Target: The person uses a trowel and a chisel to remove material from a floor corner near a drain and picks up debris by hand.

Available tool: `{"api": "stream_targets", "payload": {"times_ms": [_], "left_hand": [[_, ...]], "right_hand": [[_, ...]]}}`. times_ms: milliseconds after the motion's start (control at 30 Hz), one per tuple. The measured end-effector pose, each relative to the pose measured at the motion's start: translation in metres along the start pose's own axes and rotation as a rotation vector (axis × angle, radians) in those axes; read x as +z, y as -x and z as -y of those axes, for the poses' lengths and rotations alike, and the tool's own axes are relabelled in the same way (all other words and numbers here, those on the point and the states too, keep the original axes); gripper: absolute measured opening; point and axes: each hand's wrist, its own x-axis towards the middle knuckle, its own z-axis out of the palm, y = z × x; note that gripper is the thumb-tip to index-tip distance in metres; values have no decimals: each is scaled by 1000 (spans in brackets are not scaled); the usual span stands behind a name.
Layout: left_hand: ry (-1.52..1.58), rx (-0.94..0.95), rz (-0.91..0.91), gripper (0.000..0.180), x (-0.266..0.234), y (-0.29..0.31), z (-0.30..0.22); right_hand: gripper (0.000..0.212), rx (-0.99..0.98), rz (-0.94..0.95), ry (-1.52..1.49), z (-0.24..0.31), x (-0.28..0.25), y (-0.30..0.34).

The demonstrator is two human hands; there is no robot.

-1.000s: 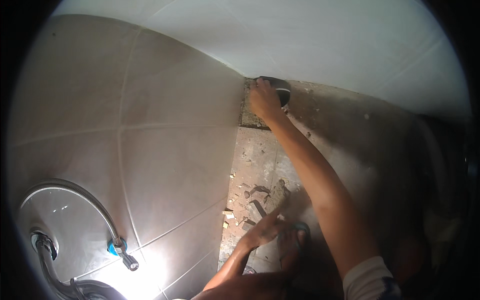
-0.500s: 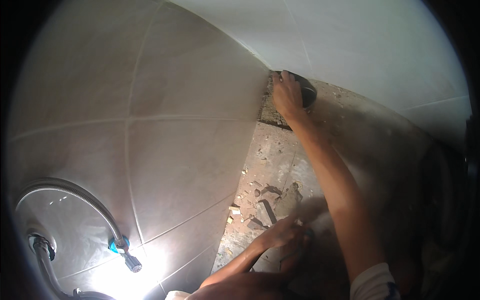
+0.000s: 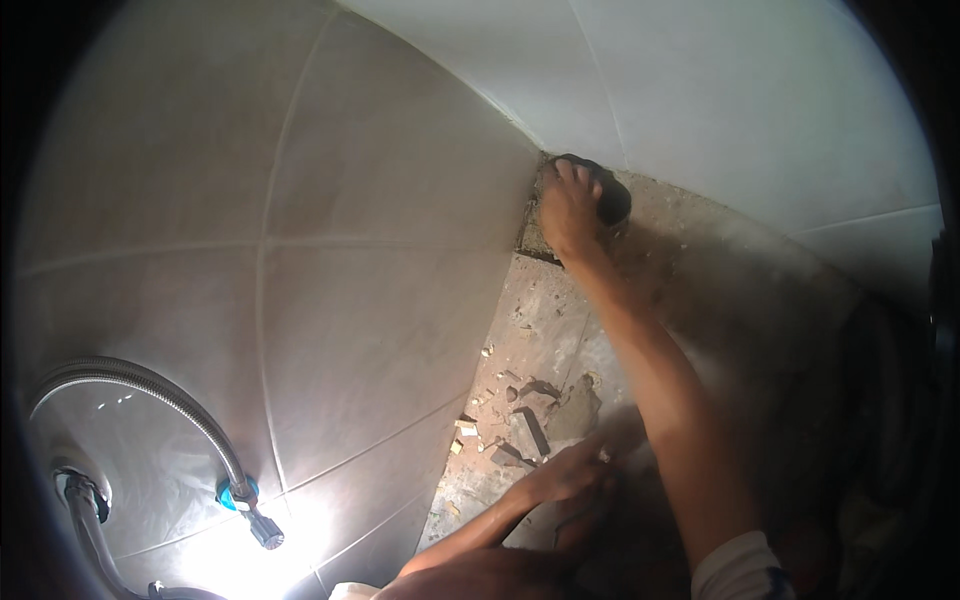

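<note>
My right hand (image 3: 568,215) reaches into the far corner. Its fingers curl over the left edge of a black, round-rimmed thing (image 3: 614,204) set against the wall; whether this is a pipe end or a loose piece, I cannot tell. Nearer to me, my left hand (image 3: 572,474) is closed low over the floor, beside broken mortar and tile pieces (image 3: 528,432). Deep shadow hides what its fingers hold, though a small pale spot shows at them.
Large grey tiles cover the left wall (image 3: 370,320), paler ones the far wall (image 3: 700,90). A braided metal hose (image 3: 150,378) hangs at lower left beside a pipe fitting (image 3: 85,495). Crumbs and chips litter the rough floor (image 3: 545,300). The right side lies in shadow.
The right hand has shifted slightly nearer and left, still at the black round thing. The left hand stays almost in place. The whole view has shifted a little.
</note>
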Motion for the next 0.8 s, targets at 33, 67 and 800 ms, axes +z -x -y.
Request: {"api": "stream_targets", "payload": {"times_ms": [33,67,800], "left_hand": [[-4,15,-1,31,1,-1,1],[-7,21,2,31,1,-2,4],[-33,84,-8,32,3,-7,5]], "right_hand": [[30,-49,-39,-51,-1,2,4],[32,-99,-77,-102,-3,4,6],[34,43,31,-165,-5,-1,-3]]}}
